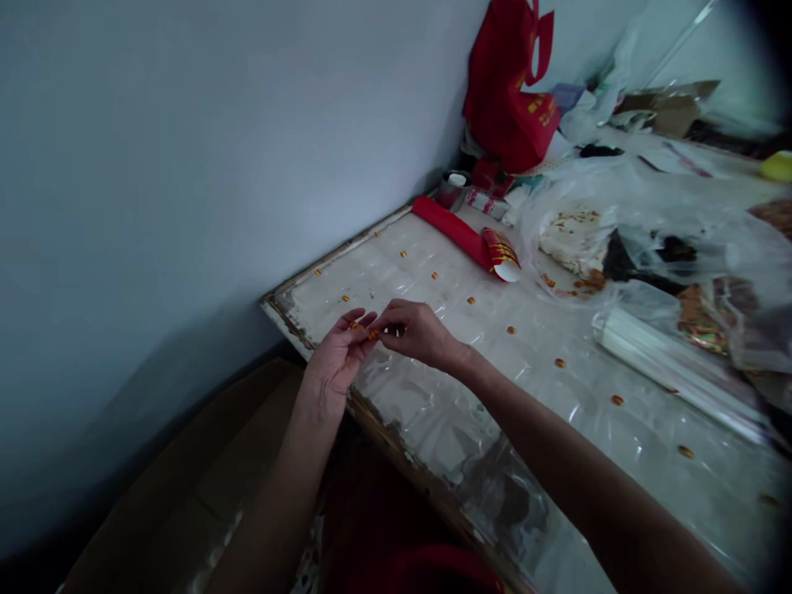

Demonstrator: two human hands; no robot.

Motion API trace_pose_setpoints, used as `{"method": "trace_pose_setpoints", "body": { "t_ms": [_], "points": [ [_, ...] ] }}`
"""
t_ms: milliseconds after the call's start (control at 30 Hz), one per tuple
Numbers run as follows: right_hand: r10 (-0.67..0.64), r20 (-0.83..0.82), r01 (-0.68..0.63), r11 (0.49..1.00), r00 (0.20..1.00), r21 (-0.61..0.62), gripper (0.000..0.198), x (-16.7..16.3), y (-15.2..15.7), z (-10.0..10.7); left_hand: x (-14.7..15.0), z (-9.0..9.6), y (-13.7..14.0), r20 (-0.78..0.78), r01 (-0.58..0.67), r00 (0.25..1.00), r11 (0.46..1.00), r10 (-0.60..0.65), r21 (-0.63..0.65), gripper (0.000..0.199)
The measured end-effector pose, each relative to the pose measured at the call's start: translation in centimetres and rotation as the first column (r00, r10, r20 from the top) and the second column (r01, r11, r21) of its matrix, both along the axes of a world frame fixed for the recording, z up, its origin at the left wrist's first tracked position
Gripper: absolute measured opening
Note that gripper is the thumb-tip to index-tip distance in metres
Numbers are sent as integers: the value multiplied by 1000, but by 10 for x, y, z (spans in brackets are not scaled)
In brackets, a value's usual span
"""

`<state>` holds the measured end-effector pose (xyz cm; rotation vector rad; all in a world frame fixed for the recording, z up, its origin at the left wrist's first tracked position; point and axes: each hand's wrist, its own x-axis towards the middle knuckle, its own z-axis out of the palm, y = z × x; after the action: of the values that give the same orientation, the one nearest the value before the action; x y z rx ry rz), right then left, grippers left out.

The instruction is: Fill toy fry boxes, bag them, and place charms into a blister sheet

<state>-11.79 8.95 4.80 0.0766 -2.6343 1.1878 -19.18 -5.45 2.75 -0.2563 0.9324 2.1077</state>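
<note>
My left hand (340, 355) is turned palm up over the near left corner of the table, its fingers curled around several small orange beads (355, 326). My right hand (417, 330) meets it from the right, thumb and fingertips pinched at an orange bead (373, 335) beside the left fingers. More beads of the same orange, with dark stripes, lie spaced out in rows on the plastic-covered tabletop (426, 384). One bead (434, 275) sits beyond my hands, and another bead (559, 363) lies farther right. Finger parts hide exactly how many are held.
A rolled red sheet (454, 231) lies near the wall (186, 148). Behind it stand a red bag (511, 99) and a dark cup (453, 191). Clear plastic bags (575, 239) and a clear plastic roll (674, 371) lie on the right. Cardboard (186, 478) is below the table's left edge.
</note>
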Motion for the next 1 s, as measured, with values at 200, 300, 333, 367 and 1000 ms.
{"method": "trace_pose_setpoints", "body": {
  "t_ms": [200, 300, 333, 367, 1000],
  "points": [
    [-215, 141, 256, 863, 966, -437, 18, 8, 24, 5, 9, 5, 10, -11, -56, 998, 998, 56, 9, 28],
    [-350, 279, 445, 764, 894, -467, 16, 35, 33, 0, 8, 2, 1, -21, -151, 988, 988, 151, -13, 22],
    [-375, 319, 486, 761, 870, -429, 15, 46, 32, -5, 8, 1, -3, -46, -189, 981, 982, 188, -20, 20],
    [-394, 349, 513, 769, 850, -381, 14, 56, 29, -10, 8, -1, -6, -72, -226, 972, 974, 224, -24, 19],
    [-584, 237, 569, 811, 776, 135, 12, 73, 7, -16, 60, -9, 27, -131, -127, 984, 991, 121, -34, 23]
  ]
}}
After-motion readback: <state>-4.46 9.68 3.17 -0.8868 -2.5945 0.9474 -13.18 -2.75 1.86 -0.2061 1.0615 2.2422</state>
